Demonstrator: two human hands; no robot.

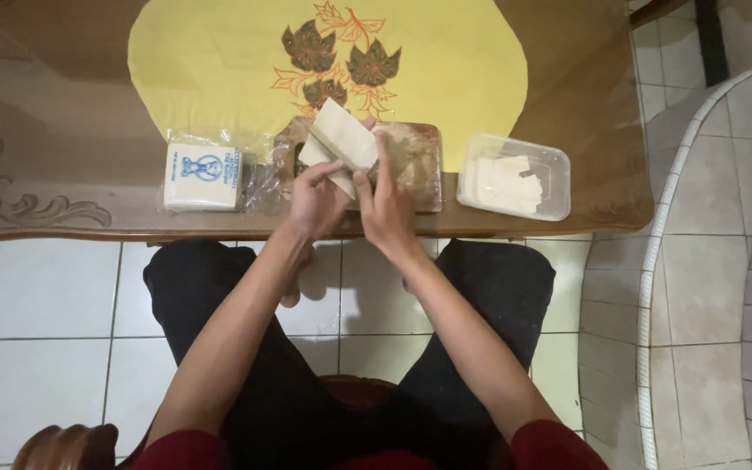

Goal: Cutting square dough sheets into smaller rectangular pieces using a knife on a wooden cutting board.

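My left hand (pixel 317 198) and right hand (pixel 386 204) both pinch a thin, pale, flat rectangular wrapper sheet (pixel 341 137), folded, raised just above a worn wooden cutting board (pixel 415 165). Left of it lies a crinkled clear plastic packet (pixel 206 174) holding a white square stack. To the right stands a clear plastic tub (pixel 515 178) of pale cut sheets. Beyond spreads a smooth yellow oval mat (pixel 219 61) with leaf print on the glossy brown table (pixel 54 157).

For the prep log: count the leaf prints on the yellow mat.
3: upper left, upper right, lowest. All sit above the pale sheet; more may be hidden beneath it.
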